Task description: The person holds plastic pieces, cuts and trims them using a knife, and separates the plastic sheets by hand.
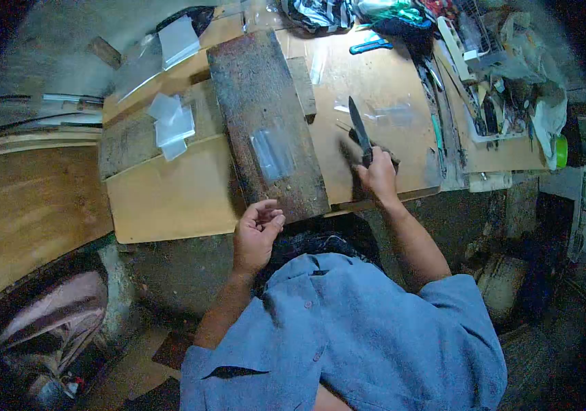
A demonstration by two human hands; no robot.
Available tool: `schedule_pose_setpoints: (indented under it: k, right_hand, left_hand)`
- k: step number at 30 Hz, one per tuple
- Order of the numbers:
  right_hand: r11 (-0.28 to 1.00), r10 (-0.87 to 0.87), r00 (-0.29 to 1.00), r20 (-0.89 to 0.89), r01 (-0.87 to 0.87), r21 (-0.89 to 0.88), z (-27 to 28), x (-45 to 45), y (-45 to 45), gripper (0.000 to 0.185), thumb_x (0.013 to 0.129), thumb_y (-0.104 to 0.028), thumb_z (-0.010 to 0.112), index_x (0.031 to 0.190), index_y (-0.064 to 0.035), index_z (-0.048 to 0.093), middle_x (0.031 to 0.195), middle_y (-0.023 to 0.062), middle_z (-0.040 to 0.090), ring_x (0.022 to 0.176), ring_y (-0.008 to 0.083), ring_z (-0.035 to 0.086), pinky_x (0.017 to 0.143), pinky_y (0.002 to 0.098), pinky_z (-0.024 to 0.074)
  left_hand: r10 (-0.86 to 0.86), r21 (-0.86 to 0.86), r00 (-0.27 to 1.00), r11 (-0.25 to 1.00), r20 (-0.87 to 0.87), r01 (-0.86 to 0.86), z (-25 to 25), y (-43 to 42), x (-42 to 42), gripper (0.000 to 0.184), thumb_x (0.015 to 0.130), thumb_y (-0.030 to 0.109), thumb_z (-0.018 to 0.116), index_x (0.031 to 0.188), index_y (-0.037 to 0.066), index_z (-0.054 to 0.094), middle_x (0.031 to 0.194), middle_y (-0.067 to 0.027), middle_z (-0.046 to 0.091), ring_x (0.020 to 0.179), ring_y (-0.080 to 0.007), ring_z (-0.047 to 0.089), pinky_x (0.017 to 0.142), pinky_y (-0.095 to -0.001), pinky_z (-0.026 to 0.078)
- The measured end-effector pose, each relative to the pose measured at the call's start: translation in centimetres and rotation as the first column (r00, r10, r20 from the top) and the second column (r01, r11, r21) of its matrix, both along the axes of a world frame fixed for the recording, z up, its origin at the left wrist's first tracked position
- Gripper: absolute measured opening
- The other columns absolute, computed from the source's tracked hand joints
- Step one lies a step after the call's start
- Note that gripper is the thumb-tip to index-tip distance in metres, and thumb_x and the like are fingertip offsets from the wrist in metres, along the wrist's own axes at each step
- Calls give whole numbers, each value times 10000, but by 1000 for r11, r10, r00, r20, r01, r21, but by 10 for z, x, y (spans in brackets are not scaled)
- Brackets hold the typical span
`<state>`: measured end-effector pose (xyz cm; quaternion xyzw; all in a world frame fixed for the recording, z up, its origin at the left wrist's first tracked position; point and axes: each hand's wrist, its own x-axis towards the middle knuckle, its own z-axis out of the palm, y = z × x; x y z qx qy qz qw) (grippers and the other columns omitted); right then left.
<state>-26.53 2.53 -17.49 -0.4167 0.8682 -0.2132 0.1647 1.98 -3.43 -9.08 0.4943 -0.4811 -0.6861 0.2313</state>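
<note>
My right hand [379,177] is wrapped around the handle of a knife [357,123], whose dark blade points away from me over the tabletop. A thin forked tip and a dark shape show beside the knife; I cannot make out what they are. At the near end of a long wooden board [252,82], my left hand [259,229] has its fingers loosely curled, thumb apart, with nothing visible in them. On the board lies a clear plastic piece [272,154], just beyond my left hand, with small crumbs beside it.
Translucent sheets [172,125] lie left of the board on a wooden plank [125,154]. More white sheets [179,41] are at the back left. A blue utility knife [370,45] rests at the back. On the right stands a tray of tools [502,140], near a green lid [561,151].
</note>
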Motion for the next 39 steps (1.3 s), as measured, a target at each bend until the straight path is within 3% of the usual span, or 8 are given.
schedule_pose_setpoints:
  k: [8,11,13,19,22,27,33,39]
  right_hand:
    - [998,36,995,89,-31,-57,22,0,4,277,685,-184,698,812,-8,526,800,188,531,789,379,538,670,438,452]
    - [992,-49,905,423,93,-85,56,8,10,275,703,-234,708,787,-14,565,770,135,533,718,302,535,641,391,438]
    - [952,117,921,372,3,-307,68,14,16,193,752,-159,708,819,-32,579,778,14,527,650,88,445,597,247,383]
    - [979,133,570,811,53,-197,119,50,15,128,779,-92,689,834,-34,589,975,86,615,785,88,540,699,221,425]
    - [964,216,426,879,49,-260,130,64,13,92,782,-28,641,853,-3,590,904,73,637,802,91,576,722,234,464]
    - [982,161,169,972,69,-174,149,66,12,151,775,5,618,924,5,600,844,42,635,756,102,589,692,232,474]
    - [976,156,111,981,134,-170,150,66,12,228,756,-9,656,969,-7,577,835,44,635,715,109,595,658,250,488]
    - [990,2,98,995,144,-16,181,63,6,427,696,-13,736,1069,-21,529,846,47,626,759,128,606,676,262,490]
  left_hand:
    - [-90,-16,995,996,38,91,12,5,-12,275,826,67,647,1086,32,567,944,-31,612,831,-97,562,770,-248,470]
    - [-160,-65,984,984,81,165,26,4,-20,299,820,82,658,1099,32,563,967,-36,614,863,-112,566,780,-255,466]
    - [-195,-88,975,975,105,204,30,4,-26,324,816,94,666,1114,29,558,979,-44,614,882,-123,567,782,-258,465]
    - [-289,-116,947,945,137,305,41,8,-45,507,793,179,710,1224,33,486,1073,-73,583,959,-141,548,788,-264,461]
    - [-258,-69,966,963,31,259,39,7,-47,556,781,205,728,1246,43,468,1113,-67,562,980,-139,536,804,-262,453]
    - [8,86,981,996,-196,9,43,6,-46,468,814,153,691,1215,30,481,1109,-77,559,951,-121,537,845,-241,432]
    - [-27,313,955,942,-297,124,49,1,-34,219,847,103,639,1017,-17,572,907,-74,634,800,-122,601,719,-248,494]
    - [92,222,983,974,-158,-55,71,-3,-30,116,844,107,633,904,14,598,769,-92,655,619,-134,610,592,-257,511]
